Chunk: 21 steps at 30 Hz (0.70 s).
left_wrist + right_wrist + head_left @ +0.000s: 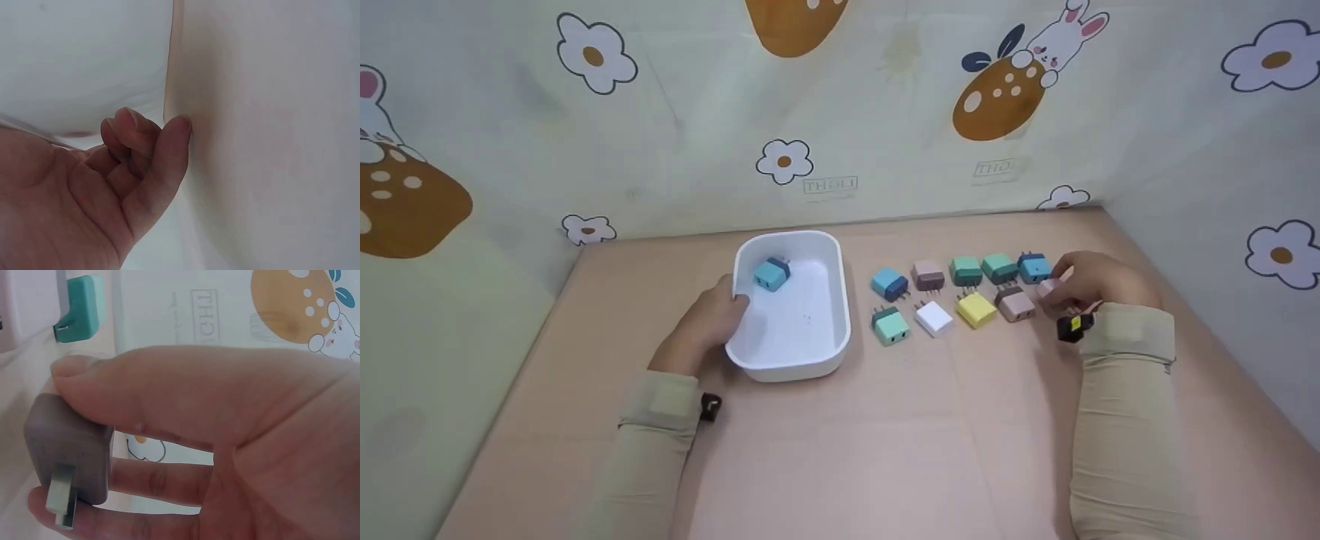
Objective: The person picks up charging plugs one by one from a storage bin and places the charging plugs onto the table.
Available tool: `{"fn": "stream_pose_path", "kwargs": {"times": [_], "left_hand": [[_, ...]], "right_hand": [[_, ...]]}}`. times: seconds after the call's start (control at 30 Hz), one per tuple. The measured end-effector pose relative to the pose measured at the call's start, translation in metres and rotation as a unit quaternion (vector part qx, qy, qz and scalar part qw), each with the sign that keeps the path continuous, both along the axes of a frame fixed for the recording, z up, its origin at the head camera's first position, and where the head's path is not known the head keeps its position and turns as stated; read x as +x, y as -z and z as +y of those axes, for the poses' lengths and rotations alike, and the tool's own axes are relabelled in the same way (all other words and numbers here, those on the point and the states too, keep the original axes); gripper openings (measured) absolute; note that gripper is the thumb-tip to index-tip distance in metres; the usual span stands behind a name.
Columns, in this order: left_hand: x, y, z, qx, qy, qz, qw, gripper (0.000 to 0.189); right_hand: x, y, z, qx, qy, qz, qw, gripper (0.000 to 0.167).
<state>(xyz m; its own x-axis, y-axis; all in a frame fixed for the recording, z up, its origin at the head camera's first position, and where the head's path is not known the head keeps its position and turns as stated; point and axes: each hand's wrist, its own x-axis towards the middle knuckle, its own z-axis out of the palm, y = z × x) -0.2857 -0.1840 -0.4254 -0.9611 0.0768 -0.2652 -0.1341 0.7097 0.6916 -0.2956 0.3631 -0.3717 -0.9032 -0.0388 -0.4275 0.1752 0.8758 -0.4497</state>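
Observation:
My left hand (703,321) grips the left wall of a white plastic bin (787,369), thumb over the rim. In the left wrist view the fingers (160,163) are bent beside the bin's white wall. Inside the bin lies one blue charger plug (772,275). On the right, my right hand (1101,279) pinches a pink-and-mauve charger plug (70,441) between thumb and fingers, its metal prongs pointing toward the wrist camera's lower left. A blue charger plug (1034,268) sits just left of those fingertips, and a pink one (1015,302) a little nearer to me.
Two rough rows of charger plugs stand between bin and right hand, among them a yellow one (976,310), a white one (934,319) and a mint one (891,326). A patterned cloth wall (697,172) rises behind the pinkish table (870,465) and along both sides.

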Motion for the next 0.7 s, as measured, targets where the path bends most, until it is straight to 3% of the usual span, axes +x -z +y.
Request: {"fn": "stream_pose_path", "kwargs": {"times": [0.7], "left_hand": [[0.0,0.0,0.002,0.0,-0.007,-0.006,1.0,0.061]], "right_hand": [[-0.004,0.011,0.0,-0.015,0.02,-0.011,0.9996,0.058]]}}
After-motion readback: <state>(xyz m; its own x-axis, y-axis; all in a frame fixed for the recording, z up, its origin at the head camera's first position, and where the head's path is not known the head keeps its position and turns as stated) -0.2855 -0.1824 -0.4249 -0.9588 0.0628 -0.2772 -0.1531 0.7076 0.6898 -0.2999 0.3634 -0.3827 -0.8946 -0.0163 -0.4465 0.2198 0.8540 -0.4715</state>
